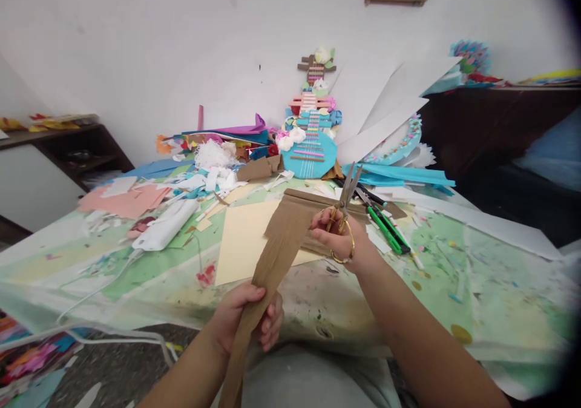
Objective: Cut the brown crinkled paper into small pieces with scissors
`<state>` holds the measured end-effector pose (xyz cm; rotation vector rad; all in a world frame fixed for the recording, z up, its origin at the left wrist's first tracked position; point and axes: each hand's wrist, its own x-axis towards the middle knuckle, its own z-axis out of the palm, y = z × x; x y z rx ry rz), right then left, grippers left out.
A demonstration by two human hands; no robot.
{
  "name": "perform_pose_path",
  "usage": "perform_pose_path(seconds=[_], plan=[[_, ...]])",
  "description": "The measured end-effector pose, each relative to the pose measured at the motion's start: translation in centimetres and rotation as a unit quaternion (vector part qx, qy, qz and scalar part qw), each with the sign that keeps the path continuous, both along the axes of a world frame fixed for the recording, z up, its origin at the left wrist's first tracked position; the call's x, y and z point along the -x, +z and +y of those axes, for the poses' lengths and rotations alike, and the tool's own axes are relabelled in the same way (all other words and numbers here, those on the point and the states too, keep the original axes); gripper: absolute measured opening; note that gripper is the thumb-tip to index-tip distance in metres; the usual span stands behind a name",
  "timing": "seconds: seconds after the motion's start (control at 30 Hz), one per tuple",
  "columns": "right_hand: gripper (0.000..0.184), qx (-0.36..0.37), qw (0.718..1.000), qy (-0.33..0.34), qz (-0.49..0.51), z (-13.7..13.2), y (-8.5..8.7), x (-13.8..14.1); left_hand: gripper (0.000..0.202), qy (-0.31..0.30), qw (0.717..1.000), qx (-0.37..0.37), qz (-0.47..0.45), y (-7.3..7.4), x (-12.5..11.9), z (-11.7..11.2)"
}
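My left hand (pixel 247 317) is closed around a long brown corrugated paper strip (pixel 276 250) near the table's front edge, thumb on top. The strip runs up and away to a wider brown piece lying on the table. My right hand (pixel 338 235) grips gold-handled scissors (pixel 345 205), fingers through the loops, blades pointing up and away, slightly apart, beside the strip's upper end. A cream paper sheet (pixel 240 238) lies under the strip.
The paint-stained table (pixel 476 287) is crowded: green-handled cutters (pixel 385 229), a white glue gun (pixel 163 226) with cord, pink paper (pixel 127 199), white sheets (pixel 385 123), blue paper and a colourful paper guitar (pixel 311 135) against the wall. Dark shelves stand left and right.
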<state>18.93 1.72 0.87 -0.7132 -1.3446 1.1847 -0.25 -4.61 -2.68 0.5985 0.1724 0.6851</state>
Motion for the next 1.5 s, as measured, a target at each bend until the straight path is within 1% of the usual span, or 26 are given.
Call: perform_pose_path(seconds=[0.17,0.33,0.43,0.53,0.67,0.8,0.9,0.97,1.03,1.1,1.33,1.5], plan=[[0.026,0.033,0.999,-0.019,0.011,0.5,-0.6,0.5,0.027,-0.005,1.000,0.007,0.015,-0.1,-0.4,0.4],[0.024,0.013,0.999,-0.020,0.022,0.8,-0.4,0.5,0.026,0.004,0.999,0.017,0.041,-0.4,-0.8,0.5],[0.025,0.009,0.999,-0.004,0.031,0.5,-0.2,0.6,0.026,0.018,0.996,0.026,0.088,-0.4,-0.8,0.5],[0.029,0.015,0.999,-0.001,0.028,0.1,-0.1,0.7,0.025,0.042,0.984,0.034,0.168,-0.3,-0.7,0.4],[0.027,0.022,0.999,-0.029,0.013,0.0,-0.1,0.9,0.022,0.064,0.952,0.028,0.298,0.4,-0.7,0.1],[0.028,0.023,0.999,-0.036,0.030,0.0,-0.3,0.8,0.019,0.095,0.907,0.004,0.410,1.8,-0.7,-0.2],[0.030,0.022,0.998,-0.051,0.030,-0.2,-0.3,0.7,0.018,0.119,0.860,-0.061,0.493,2.8,-0.7,-0.4],[0.028,0.025,0.997,-0.075,0.006,-0.5,-0.3,0.6,0.020,0.124,0.829,-0.113,0.533,3.2,-0.6,-0.5],[0.025,0.028,0.995,-0.094,-0.025,-0.7,-0.3,0.5,0.021,0.125,0.815,-0.141,0.548,3.4,-0.5,-0.7],[0.024,0.028,0.994,-0.094,-0.041,-0.9,-0.3,0.3,0.021,0.123,0.816,-0.141,0.547,3.4,-0.4,-0.9],[0.022,0.031,0.997,-0.058,-0.042,-1.5,0.0,-0.4,0.021,0.144,0.845,-0.086,0.509,3.4,-0.2,-1.6],[0.024,0.053,0.996,-0.056,-0.036,-1.7,-0.2,-0.7,0.022,0.143,0.839,-0.089,0.517,3.4,-0.2,-2.0]])
